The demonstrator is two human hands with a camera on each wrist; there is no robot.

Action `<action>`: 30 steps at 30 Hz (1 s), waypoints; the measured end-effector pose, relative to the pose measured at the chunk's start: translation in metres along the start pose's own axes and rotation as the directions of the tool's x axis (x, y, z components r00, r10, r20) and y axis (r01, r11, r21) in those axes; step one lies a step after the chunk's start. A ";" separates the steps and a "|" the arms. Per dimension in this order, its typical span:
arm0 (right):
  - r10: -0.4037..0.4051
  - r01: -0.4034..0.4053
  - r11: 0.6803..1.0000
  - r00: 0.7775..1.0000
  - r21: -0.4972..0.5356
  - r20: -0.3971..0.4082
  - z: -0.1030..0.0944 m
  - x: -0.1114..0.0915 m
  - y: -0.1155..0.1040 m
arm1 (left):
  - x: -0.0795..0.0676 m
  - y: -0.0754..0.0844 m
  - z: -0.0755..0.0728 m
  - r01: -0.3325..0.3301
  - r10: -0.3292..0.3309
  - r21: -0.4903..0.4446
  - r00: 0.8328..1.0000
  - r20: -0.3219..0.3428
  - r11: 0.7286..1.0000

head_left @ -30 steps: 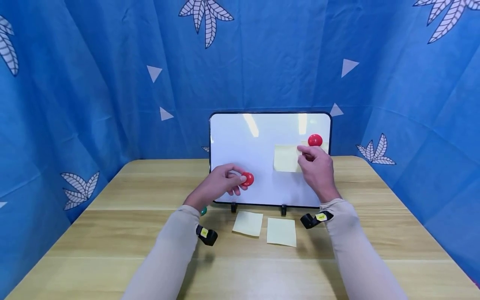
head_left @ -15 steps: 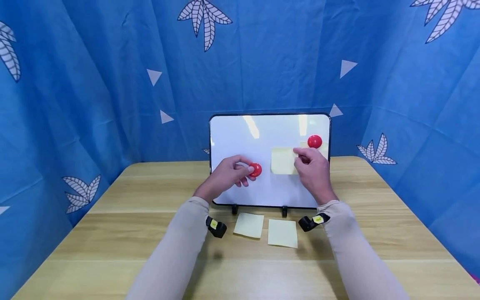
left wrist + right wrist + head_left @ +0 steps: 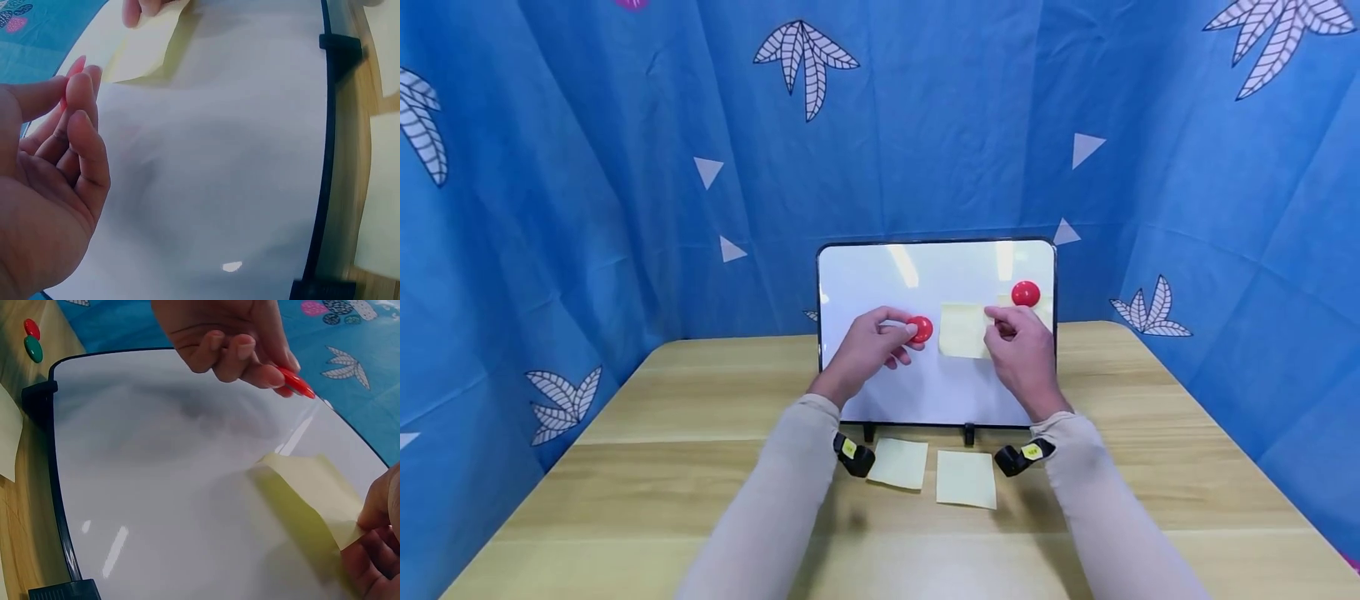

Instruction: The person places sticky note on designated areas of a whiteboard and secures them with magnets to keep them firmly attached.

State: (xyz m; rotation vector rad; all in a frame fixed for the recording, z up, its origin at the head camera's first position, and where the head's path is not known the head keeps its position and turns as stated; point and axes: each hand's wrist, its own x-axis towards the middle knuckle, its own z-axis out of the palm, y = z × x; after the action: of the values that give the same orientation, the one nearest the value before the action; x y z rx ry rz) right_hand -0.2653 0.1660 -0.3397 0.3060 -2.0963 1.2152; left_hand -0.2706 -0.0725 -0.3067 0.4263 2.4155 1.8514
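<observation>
Left hand: pinching a red magnet between thumb and fingertips, with the other fingers loosely bent
Pinched magnet: held up in front of the whiteboard, just left of a yellow note; hard to say if touching the board or not
Right hand: grasping that yellow note between thumb and fingers, near its right side
Yellow note: right of the board's middle, lifted at least partly off the surface going by the shadow under it in both wrist views
Upper magnet: also red, stuck near the board's right edge over a second note, partly blocked from sight by the right hand
Board: glossy, black-rimmed, propped up on little black feet
Table: light wood, with a left loose note and a right loose note side by side in front of the board
Table magnets: one red disc and one green disc, right next to each other near the board's lower left corner
Backdrop: blue curtain with white leaves and triangles
</observation>
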 end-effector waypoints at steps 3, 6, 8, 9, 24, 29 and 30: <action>-0.010 0.010 1.000 1.000 0.002 -0.019 0.000 0.000 0.001 | 0.003 0.000 0.004 -0.005 0.005 -0.015 1.000 -0.011 1.000; -0.011 0.011 1.000 0.999 0.003 -0.036 0.000 0.000 0.002 | 0.007 0.001 0.008 -0.007 0.006 -0.024 1.000 -0.010 1.000; -0.007 0.007 1.000 0.999 -0.001 -0.040 -0.001 0.000 0.003 | 0.009 0.002 0.011 -0.012 0.012 -0.026 1.000 -0.010 1.000; -0.007 0.007 1.000 0.999 -0.007 -0.040 -0.001 0.000 0.003 | 0.011 0.003 0.013 -0.017 0.017 -0.029 1.000 -0.012 0.999; -0.084 0.081 0.994 0.995 -0.078 -0.043 0.000 -0.002 0.008 | 0.026 0.012 0.039 -0.041 0.038 -0.040 0.997 -0.067 0.998; -0.119 0.114 0.991 0.990 -0.075 -0.070 0.001 -0.002 0.007 | 0.029 0.014 0.045 -0.035 0.034 -0.011 0.995 -0.098 0.999; -0.122 0.116 0.990 0.990 -0.077 -0.072 0.001 -0.002 0.007 | 0.029 0.015 0.046 -0.032 0.032 -0.001 0.994 -0.107 0.999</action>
State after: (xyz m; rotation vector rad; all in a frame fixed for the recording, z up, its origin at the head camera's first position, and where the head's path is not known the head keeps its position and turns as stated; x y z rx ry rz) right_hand -0.2680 0.1682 -0.3459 0.3409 -2.0214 1.0617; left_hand -0.2858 -0.0185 -0.3015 0.3770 2.4880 1.9390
